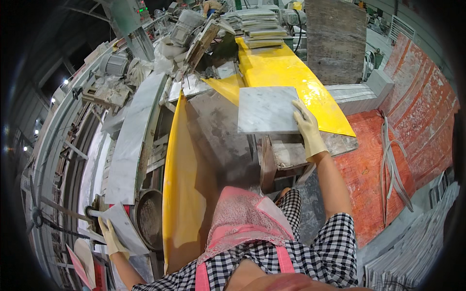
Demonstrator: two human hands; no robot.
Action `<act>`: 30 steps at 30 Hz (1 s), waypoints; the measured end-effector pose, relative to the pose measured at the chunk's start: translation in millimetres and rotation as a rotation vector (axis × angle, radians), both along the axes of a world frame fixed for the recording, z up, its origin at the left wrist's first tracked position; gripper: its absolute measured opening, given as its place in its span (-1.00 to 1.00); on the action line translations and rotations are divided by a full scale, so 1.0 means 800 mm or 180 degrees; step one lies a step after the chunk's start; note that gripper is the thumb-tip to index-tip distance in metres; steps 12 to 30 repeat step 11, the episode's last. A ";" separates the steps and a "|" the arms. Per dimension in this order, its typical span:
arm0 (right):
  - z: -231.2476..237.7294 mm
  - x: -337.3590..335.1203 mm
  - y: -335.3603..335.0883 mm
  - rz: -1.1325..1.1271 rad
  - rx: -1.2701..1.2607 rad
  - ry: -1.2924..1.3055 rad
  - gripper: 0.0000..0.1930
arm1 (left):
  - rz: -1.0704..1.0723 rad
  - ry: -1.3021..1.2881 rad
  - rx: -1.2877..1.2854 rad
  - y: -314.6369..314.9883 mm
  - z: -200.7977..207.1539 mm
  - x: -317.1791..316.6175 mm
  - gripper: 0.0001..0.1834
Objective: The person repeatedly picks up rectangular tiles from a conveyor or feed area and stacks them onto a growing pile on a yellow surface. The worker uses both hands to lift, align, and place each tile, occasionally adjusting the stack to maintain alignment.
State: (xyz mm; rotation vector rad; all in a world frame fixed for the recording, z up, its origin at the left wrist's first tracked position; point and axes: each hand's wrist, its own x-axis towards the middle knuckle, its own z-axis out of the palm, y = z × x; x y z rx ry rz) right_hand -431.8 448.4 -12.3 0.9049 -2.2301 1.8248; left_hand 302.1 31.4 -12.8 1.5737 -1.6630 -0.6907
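My right hand, in a pale yellow rubber glove, grips the right edge of a square white-grey marble tile. The tile is held nearly level over the near end of a yellow-covered bench. Far to the left, my left hand, gloved the same way, is at the left edge of a second marble tile. Its fingers lie along that edge, and the tile is tilted beside a long marble-topped conveyor. The undersides of both tiles are hidden.
A yellow sheet hangs upright between the conveyor and me. Stacked slabs stand on the bench's far end. Red sheeting with loose straps covers the right side. Many thin slabs stand at lower right. Motors sit beyond the conveyor.
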 end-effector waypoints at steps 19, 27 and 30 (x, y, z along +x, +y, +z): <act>0.003 -0.003 0.002 0.0119 -0.0001 -0.0181 -0.53 | 0.0108 -0.0892 0.0177 0.014 -0.099 0.133 -0.20; 0.003 -0.003 0.002 0.0119 -0.0001 -0.0181 -0.53 | 0.0108 -0.0892 0.0177 0.014 -0.099 0.133 -0.20; 0.003 -0.003 0.002 0.0119 -0.0001 -0.0181 -0.53 | 0.0108 -0.0892 0.0177 0.014 -0.099 0.133 -0.20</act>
